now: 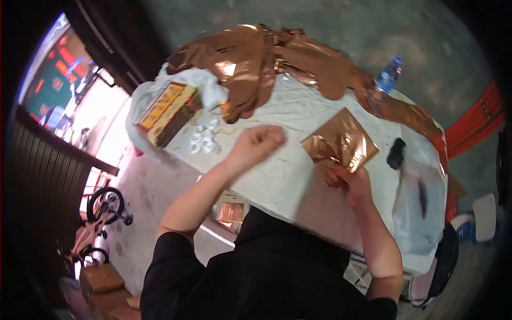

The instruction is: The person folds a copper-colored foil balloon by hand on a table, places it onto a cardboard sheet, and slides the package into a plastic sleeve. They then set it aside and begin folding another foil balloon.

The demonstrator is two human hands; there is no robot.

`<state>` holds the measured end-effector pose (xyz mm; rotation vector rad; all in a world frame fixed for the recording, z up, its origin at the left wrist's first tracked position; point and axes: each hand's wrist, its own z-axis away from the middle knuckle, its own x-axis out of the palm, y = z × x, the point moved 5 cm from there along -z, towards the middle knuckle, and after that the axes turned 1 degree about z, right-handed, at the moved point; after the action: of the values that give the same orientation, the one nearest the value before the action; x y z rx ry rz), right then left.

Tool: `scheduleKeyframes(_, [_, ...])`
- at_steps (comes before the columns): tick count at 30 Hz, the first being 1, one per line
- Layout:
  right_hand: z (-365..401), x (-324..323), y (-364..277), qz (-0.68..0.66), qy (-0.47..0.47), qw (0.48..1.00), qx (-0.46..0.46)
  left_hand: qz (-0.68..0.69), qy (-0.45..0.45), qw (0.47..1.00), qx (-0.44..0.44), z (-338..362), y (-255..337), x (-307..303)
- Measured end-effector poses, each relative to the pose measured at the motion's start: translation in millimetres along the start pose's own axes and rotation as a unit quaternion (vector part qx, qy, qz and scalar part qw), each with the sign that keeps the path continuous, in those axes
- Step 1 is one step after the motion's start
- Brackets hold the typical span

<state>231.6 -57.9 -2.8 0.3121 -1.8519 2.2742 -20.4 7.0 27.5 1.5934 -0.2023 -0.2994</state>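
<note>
My right hand (356, 185) grips the near corner of a shiny copper-coloured foil piece (349, 140), square in outline and creased. Its thumb lies over a crumpled part of the foil. To the left, over the middle of the table (277, 184), is my left hand (260, 144). Its fingers are curled closed and slightly blurred, so whatever may be in them is hidden. Large flat copper-coloured foil shapes (242, 58) with rounded ends lie along the far edge. Small white round pieces (204, 140) sit left of my left hand.
A yellow-brown box (169, 114) rests on white plastic (200, 82) at the left. A water bottle (389, 76) stands at the far right, with a black object (396, 153) and a clear plastic bag (421, 202) nearer. A bicycle (98, 218) is on the floor at left.
</note>
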Motion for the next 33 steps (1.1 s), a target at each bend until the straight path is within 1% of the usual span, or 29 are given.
scheduleKeyframes(1, [1,-3,0,-0.033,0.013,0.999,-0.007,-0.153,0.073,0.985,0.017,2,13,-27])
scheduleKeyframes(2, [-1,-9,5,-0.033,0.001,0.999,-0.005,-0.300,0.139,0.943,0.031,6,27,-58])
scheduleKeyframes(3, [-4,-17,11,-0.025,-0.005,1.000,-0.002,-0.434,0.212,0.869,0.107,5,29,-96])
scheduleKeyframes(4, [-7,-19,15,-0.017,-0.009,1.000,-0.002,-0.553,0.275,0.765,0.180,8,31,-130])
scheduleKeyframes(6, [-3,-8,7,-0.019,0.003,1.000,-0.014,-0.683,0.299,0.659,0.099,14,38,-178])
scheduleKeyframes(8, [2,-1,0,-0.046,0.008,0.999,-0.012,-0.675,0.296,0.676,0.013,16,15,-227])
scheduleKeyframes(12, [1,1,2,-0.048,-0.001,0.999,-0.015,-0.706,0.242,0.665,0.023,10,18,-225])
scheduleKeyframes(13, [1,1,0,-0.042,-0.002,0.999,-0.020,-0.706,0.240,0.666,0.024,7,32,-216])
scheduleKeyframes(15, [2,0,1,-0.035,0.000,0.999,-0.023,-0.665,0.191,0.719,-0.067,-5,51,-210])
scheduleKeyframes(16, [1,-1,2,-0.031,0.000,0.999,-0.028,-0.664,0.190,0.720,-0.066,-17,45,-222])
scheduleKeyframes(18, [-1,-2,4,-0.025,0.000,0.999,-0.034,-0.635,0.143,0.750,0.117,-44,31,-237])
scheduleKeyframes(19, [-1,-2,5,-0.032,0.009,0.999,-0.033,-0.675,0.177,0.704,0.131,-48,26,-236])
scheduleKeyframes(20, [-1,-3,6,-0.038,0.019,0.999,-0.032,-0.674,0.177,0.705,0.133,-53,17,-242])
scheduleKeyframes(22, [-2,-10,8,-0.028,0.010,0.999,-0.024,-0.631,0.152,0.745,0.157,-59,11,-251])
scheduleKeyframes(23, [-2,-12,10,-0.019,-0.003,1.000,-0.014,-0.551,0.141,0.806,0.166,-61,10,-259])
scheduleKeyframes(24, [-2,-15,11,-0.019,-0.002,1.000,-0.012,-0.550,0.139,0.807,0.165,-61,12,-257])
scheduleKeyframes(26, [-3,-15,14,-0.020,-0.012,1.000,-0.005,-0.431,0.158,0.881,0.115,-56,10,-259])
scheduleKeyframes(27, [-3,-15,15,-0.020,-0.013,1.000,-0.004,-0.402,0.169,0.889,0.139,-55,11,-259])
scheduleKeyframes(28, [-3,-14,14,-0.026,-0.015,1.000,0.000,-0.402,0.169,0.890,0.137,-54,11,-259])
scheduleKeyframes(30, [-4,-14,14,-0.032,-0.018,0.999,0.004,-0.255,0.187,0.942,0.108,-52,10,-263])
scheduleKeyframes(31, [-4,-14,14,-0.028,-0.019,0.999,0.005,-0.189,0.201,0.950,0.149,-55,4,-271])
scheduleKeyframes(32, [-4,-15,14,-0.024,-0.019,1.000,0.006,-0.189,0.201,0.950,0.149,-55,3,-275])
scheduleKeyframes(33, [-3,-11,13,-0.025,-0.020,0.999,0.006,-0.201,0.259,0.932,0.157,-51,6,-282])
